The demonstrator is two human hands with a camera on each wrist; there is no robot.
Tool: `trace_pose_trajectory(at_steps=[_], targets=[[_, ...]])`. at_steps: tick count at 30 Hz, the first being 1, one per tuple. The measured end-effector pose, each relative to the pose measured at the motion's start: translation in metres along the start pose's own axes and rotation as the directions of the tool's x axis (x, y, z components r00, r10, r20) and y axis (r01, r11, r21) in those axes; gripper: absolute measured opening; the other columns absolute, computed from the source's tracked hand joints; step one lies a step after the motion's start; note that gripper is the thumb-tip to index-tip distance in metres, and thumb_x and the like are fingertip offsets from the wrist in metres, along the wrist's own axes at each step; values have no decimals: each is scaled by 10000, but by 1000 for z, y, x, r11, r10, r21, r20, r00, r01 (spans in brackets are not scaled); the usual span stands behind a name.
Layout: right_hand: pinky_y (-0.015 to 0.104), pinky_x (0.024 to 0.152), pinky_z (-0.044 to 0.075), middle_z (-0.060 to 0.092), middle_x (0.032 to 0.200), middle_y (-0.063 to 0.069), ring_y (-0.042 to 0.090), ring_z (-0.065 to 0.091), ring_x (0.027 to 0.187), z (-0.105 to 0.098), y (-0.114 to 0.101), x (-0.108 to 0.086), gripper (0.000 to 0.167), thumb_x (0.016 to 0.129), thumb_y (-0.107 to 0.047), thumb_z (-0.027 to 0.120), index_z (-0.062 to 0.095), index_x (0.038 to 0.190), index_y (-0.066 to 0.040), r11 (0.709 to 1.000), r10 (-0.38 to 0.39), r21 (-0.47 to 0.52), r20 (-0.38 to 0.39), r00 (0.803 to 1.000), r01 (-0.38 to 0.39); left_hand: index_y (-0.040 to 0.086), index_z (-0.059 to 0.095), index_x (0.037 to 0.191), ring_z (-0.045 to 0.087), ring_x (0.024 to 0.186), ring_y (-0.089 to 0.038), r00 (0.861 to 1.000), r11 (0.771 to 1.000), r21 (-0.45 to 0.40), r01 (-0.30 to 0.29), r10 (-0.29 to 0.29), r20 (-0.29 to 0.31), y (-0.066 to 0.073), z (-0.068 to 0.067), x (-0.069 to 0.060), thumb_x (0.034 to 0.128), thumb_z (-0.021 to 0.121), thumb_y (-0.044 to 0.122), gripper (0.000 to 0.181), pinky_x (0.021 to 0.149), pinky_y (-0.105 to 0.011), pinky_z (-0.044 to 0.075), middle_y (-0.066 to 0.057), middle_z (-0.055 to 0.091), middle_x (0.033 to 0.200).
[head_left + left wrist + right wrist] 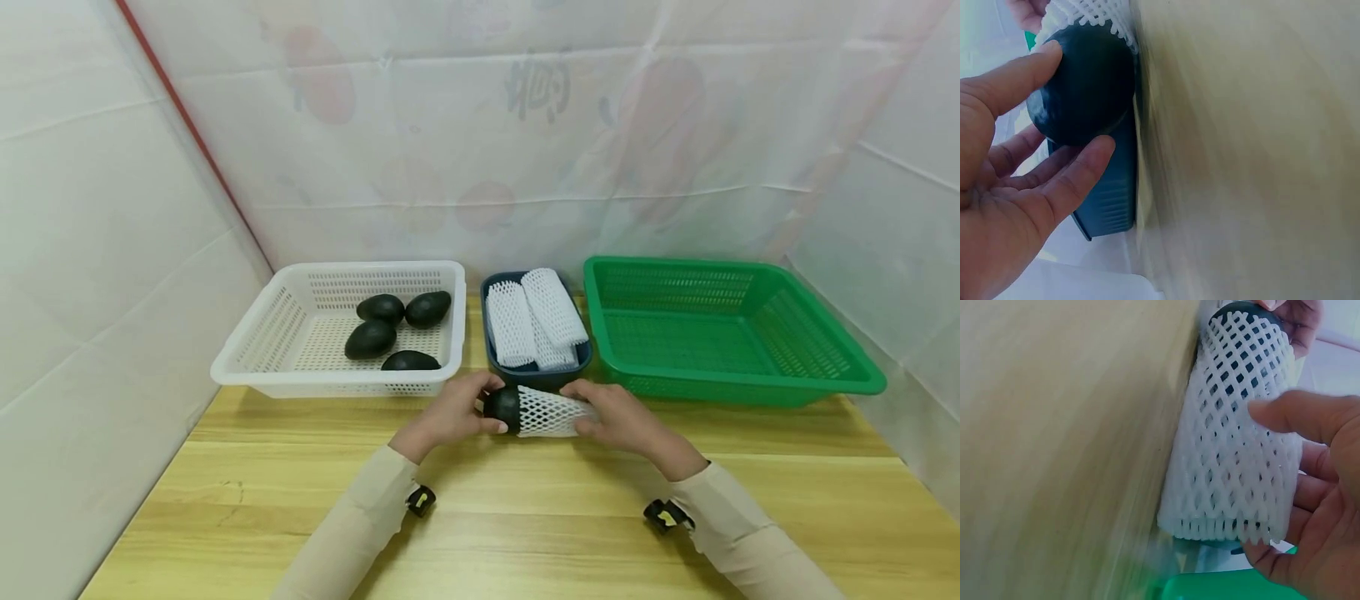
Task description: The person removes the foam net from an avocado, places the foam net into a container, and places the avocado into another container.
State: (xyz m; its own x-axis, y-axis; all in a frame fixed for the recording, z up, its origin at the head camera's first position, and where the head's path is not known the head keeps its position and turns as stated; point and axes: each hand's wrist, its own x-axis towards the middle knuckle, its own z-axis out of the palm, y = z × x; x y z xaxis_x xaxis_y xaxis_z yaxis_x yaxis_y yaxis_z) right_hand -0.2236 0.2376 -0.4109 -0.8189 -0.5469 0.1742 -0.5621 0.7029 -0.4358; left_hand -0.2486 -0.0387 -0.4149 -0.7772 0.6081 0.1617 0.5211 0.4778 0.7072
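A dark avocado (501, 407) lies partly inside a white foam net sleeve (551, 413), just in front of the small blue basket. Its bare rounded end sticks out to the left. My left hand (462, 411) grips that end between thumb and fingers; the left wrist view shows the avocado (1088, 87) between them. My right hand (618, 419) holds the net sleeve near its other end. In the right wrist view the thumb lies on the mesh of the sleeve (1229, 462) and the fingers pass behind it.
At the left stands a white basket (247, 337) with several dark avocados (371, 339). The small blue basket (491, 350) behind my hands holds several folded net sleeves (553, 307). To the right is a green basket (750, 392). A pale curtain (480, 142) hangs behind the wooden table (525, 533).
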Motion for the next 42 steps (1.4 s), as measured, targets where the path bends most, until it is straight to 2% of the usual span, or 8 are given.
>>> trace_pose_trajectory(at_steps=[5,11,16,26,32,35,38,42], targets=[[442,850,448,597,1148,124,277,560,1036,0,-5,6,485,778,-105,732,543,1209,10,999,-40,-13,7,999,40,41,531,1216,538,1021,-228,1000,991,132,-10,11,-1,8,-1,3,733,806,254,596,867,-326,429,-78,566,1172],[376,752,478,626,1036,71,192,583,892,8,-16,18,363,768,-69,708,602,1111,-17,997,-61,-41,24,998,62,76,554,1183,504,1032,-210,999,974,225,9,-17,38,16,1,9,715,812,294,577,889,-338,404,-83,551,1147],[316,636,477,645,940,43,134,577,746,12,-20,22,276,770,-21,699,632,1037,-36,996,-55,-65,12,998,56,72,556,1164,506,1021,-214,998,975,220,33,-45,48,18,2,11,709,820,265,560,879,-333,411,-87,545,1139],[294,594,461,646,883,8,101,558,685,7,-22,22,228,792,-32,700,644,1009,-77,996,-45,-74,-6,999,44,86,564,1121,509,997,-192,1000,971,237,0,-6,25,15,2,9,700,823,289,534,860,-319,416,-57,557,1113],[312,598,480,656,847,1,82,565,643,-7,-26,7,216,801,-25,697,643,1002,-82,997,-34,-78,-68,997,29,66,563,1125,480,1076,-212,1000,984,180,-17,18,-3,17,-3,-5,717,808,260,514,905,-369,386,-61,555,1148],[310,586,474,654,827,-4,47,529,603,-16,-24,-1,209,797,-14,698,646,988,-81,997,-21,-75,-90,996,14,58,561,1108,484,1049,-208,999,990,141,-25,28,-19,14,-9,-15,720,809,226,490,889,-375,391,-58,541,1137],[311,577,465,648,803,-13,31,502,594,-21,-19,-7,201,784,-6,707,648,959,-84,997,-2,-71,-109,994,-6,66,562,1087,493,993,-193,999,991,131,-27,32,-35,11,-14,-22,713,814,206,473,860,-367,402,-38,538,1100],[329,594,482,657,816,3,101,577,666,-20,-15,-9,200,773,-7,721,649,941,-87,997,17,-69,-108,994,-25,67,564,1087,493,978,-196,998,988,151,-31,38,-42,8,-14,-23,709,818,210,477,863,-372,397,-25,543,1076]])
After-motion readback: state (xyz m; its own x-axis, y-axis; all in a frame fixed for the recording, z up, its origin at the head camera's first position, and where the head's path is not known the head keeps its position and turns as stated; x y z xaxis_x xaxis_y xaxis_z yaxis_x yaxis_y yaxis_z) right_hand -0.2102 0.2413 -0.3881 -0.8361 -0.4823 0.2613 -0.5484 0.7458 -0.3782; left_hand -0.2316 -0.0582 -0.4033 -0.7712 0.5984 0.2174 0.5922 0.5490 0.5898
